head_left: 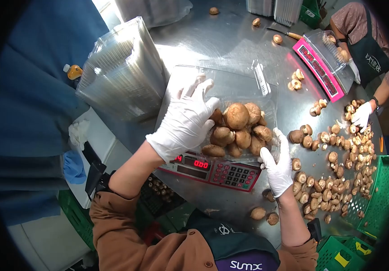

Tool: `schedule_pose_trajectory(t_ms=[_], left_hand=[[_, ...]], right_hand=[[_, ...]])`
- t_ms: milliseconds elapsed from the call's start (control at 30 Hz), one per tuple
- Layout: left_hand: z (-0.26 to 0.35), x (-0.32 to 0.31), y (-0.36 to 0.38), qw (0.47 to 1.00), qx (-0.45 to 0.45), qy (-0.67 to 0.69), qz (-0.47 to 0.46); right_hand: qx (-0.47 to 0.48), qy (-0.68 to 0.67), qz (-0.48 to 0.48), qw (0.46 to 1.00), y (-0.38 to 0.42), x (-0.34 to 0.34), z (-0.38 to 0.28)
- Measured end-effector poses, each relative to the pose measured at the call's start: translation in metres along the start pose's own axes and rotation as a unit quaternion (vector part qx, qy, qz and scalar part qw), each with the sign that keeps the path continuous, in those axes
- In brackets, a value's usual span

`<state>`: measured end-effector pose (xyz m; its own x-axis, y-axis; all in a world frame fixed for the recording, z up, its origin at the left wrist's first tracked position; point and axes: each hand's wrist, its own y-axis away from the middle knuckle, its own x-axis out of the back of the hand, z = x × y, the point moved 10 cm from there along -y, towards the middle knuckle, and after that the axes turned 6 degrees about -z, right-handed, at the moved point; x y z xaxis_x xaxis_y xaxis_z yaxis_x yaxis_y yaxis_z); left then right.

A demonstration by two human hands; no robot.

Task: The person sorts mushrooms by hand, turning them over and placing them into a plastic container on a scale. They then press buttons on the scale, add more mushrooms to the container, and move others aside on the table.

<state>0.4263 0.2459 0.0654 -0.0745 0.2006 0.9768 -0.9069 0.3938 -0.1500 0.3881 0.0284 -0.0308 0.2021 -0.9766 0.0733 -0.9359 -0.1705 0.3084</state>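
A clear plastic box of brown mushrooms (237,116) rests over the platform of a red scale (212,170), its clear lid (235,77) folded open at the back. My left hand (185,117), in a white glove, lies over the left side of the box beside the mushrooms, its fingers spread. At the box's right front corner, my right hand (278,165), also gloved, pinches the rim between thumb and fingers. The scale's red display shows beneath the box's front edge; the platform is mostly hidden.
Tall stacked clear boxes (122,72) stand at the left. Many loose mushrooms (330,194) cover the right side of the metal table (230,36). Another person (361,115) reaches into them near a pink scale (318,70). A knife (289,34) lies behind; green crates (384,194) stand right.
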Motion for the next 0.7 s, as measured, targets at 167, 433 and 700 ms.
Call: schedule_pose_trajectory(t_ms=[167, 433, 700], left_hand=[[-0.005, 0.036, 0.014, 0.976, -0.007, 0.158, 0.153], [-0.029, 0.003, 0.049, 0.788, 0.090, 0.588, 0.162], [-0.017, 0.002, 0.079, 0.690, 0.056, 0.695, 0.196]], right_hand=[[0.010, 0.032, 0.003, 0.999, -0.001, 0.005, 0.003], [0.003, 0.034, 0.023, 0.999, 0.003, 0.023, -0.002], [0.100, -0.040, 0.123, 0.987, 0.018, 0.056, -0.051]])
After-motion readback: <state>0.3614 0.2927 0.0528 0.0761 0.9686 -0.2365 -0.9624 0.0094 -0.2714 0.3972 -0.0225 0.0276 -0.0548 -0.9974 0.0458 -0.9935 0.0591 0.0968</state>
